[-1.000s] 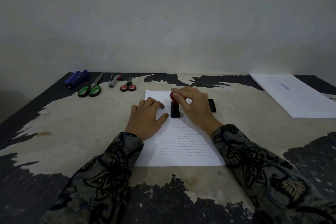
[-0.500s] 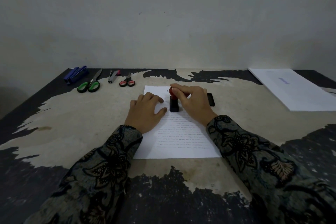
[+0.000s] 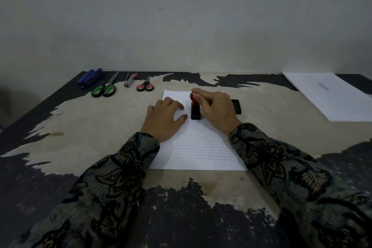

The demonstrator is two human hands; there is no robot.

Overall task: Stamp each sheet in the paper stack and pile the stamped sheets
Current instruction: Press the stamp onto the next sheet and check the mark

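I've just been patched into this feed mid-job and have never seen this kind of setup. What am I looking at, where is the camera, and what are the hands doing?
There is no machine here: a person works with bare hands, and the single camera sits on their head, looking forward and down at a worn table.

The left hand rests on a printed sheet lying in front of them, holding it down. The right hand grips the red knob of a stamp, whose black base stands on the upper part of that sheet. A dark flat ink pad lies just behind the right hand.

At the far right lies a paper pile with a faint bluish mark on top. Along the far left edge lie a blue stapler, green-handled scissors, a small grey tool and red-handled scissors.
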